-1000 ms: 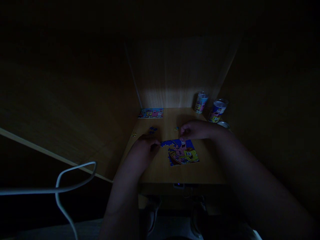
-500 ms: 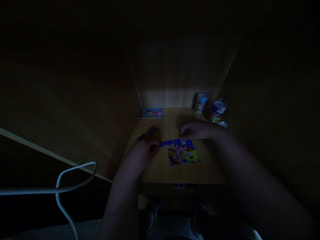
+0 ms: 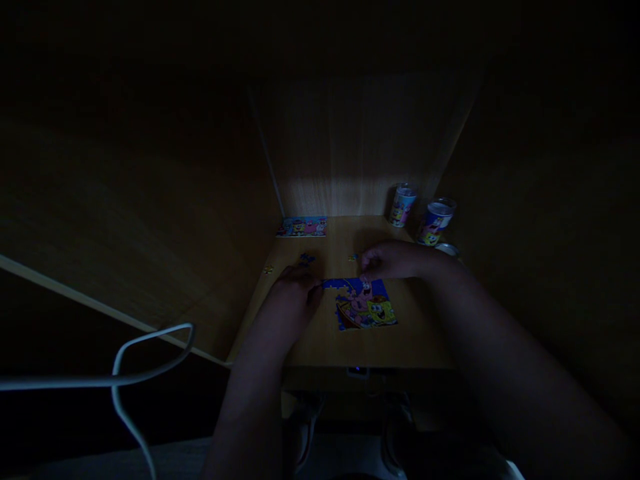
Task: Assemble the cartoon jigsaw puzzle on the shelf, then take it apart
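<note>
A partly built cartoon jigsaw puzzle (image 3: 365,304) lies in the middle of a small wooden desk (image 3: 320,340) in a dark booth. My left hand (image 3: 295,293) rests at the puzzle's upper left corner, fingers curled and pinched at the blue edge. My right hand (image 3: 393,260) lies along the puzzle's top edge, fingers closed over it near the top middle. What either hand holds is too dark to make out. Loose puzzle pieces (image 3: 306,259) lie just beyond my left hand.
A picture card (image 3: 302,227) lies at the desk's back left. Two printed cups (image 3: 402,205) (image 3: 435,221) stand at the back right, with a round lid (image 3: 447,249) beside them. Wooden walls close in on three sides. A white cable (image 3: 125,373) loops at the lower left.
Both hands stay at the puzzle's top edge. My left hand has shifted slightly forward and right. The puzzle has barely moved.
</note>
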A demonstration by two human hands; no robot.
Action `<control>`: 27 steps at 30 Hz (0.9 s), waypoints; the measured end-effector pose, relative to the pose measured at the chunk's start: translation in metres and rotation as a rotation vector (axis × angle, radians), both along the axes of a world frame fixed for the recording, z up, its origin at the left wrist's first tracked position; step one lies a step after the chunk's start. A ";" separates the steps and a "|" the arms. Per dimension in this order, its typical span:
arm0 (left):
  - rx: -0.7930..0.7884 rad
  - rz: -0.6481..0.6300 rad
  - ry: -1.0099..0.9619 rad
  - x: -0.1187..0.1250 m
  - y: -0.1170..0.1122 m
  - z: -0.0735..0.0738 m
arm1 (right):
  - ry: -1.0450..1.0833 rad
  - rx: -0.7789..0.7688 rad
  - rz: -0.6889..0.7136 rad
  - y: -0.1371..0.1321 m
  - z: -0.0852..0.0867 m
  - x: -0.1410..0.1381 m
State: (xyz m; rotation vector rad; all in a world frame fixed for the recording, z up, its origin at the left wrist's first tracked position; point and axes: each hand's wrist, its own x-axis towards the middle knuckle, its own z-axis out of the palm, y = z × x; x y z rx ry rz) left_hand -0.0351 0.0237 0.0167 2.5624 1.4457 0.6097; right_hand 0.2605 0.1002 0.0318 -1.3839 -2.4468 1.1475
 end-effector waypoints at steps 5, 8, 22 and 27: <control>0.008 0.007 -0.009 0.002 -0.001 -0.002 | -0.012 0.015 0.004 0.001 -0.001 0.000; 0.018 -0.004 -0.021 0.003 -0.002 -0.004 | -0.005 0.024 -0.006 0.000 0.001 0.000; 0.025 -0.011 -0.037 0.007 -0.004 -0.007 | -0.018 0.074 -0.011 0.002 -0.004 0.000; 0.002 -0.061 -0.073 0.011 -0.008 -0.002 | -0.091 0.349 -0.204 0.001 0.000 0.000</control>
